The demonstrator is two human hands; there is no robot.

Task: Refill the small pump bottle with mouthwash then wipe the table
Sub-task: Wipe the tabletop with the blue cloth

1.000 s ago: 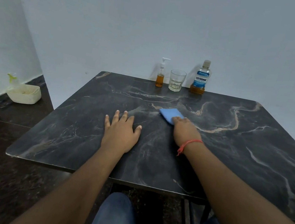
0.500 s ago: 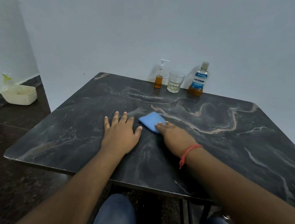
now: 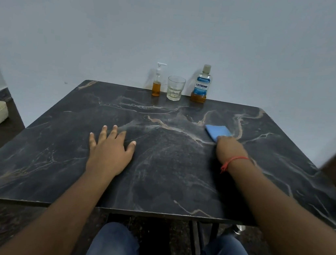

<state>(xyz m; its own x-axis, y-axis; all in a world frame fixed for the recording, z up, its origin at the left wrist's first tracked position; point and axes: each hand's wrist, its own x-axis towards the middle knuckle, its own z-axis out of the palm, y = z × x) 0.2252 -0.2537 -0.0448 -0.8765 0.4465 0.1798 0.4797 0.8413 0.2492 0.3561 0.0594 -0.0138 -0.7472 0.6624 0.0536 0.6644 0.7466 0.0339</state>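
Pressed blue cloth [image 3: 218, 131] at frame right-of-centre onto table [image 3: 57, 156] under right hand [image 3: 229, 149], fingers hidden so grip unclear, left hand [image 3: 109, 152] flat and splayed at centre; best wiped in overlapping firm passes.

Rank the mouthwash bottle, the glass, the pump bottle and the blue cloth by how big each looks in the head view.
1. Mouthwash bottle: tallest and broad.
2. Glass and pump bottle: unsure; the glass is wider, the pump bottle taller but slim.
Blue cloth: unranked, since it lies nearer the camera and partly under the right hand.
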